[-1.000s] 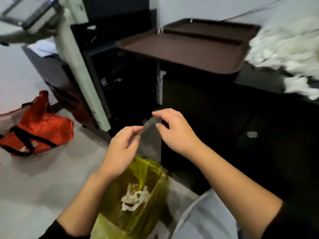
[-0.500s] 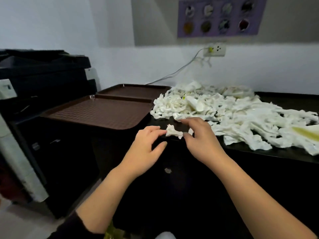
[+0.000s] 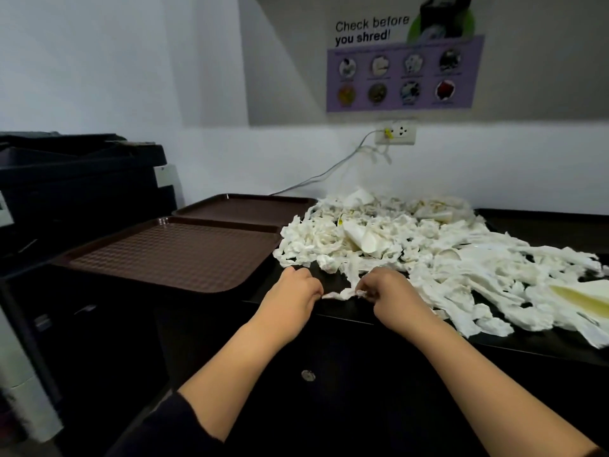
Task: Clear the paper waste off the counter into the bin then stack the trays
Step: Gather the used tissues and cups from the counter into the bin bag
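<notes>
On the far left stands a dark office machine point(image 3: 82, 179) against a pale wall. Next to it, the black table point(image 3: 543, 225) runs off to the right, glossy and dark, with cabinet fronts below it. Two brown trays point(image 3: 171, 255) lie flat on the table's left end, side by side, the near tray overhanging the front edge, the far tray point(image 3: 244, 207) touching it behind. Neither is stacked yet.

Centre now: the left hand point(image 3: 290, 300) is curled closed, pinching one end of a white paper scrap point(image 3: 341, 294) at the table's front edge. The right hand point(image 3: 392, 296) is closed on the other end, so both hands share one scrap.

To the right sprawls one big heap of torn white paper waste point(image 3: 428, 255), too many bits to count, covering most of the table. Above it, one wall socket point(image 3: 397, 134) with a cable point(image 3: 323, 174) trailing down, and one poster point(image 3: 403, 61) reading "Check before you shred!"
</notes>
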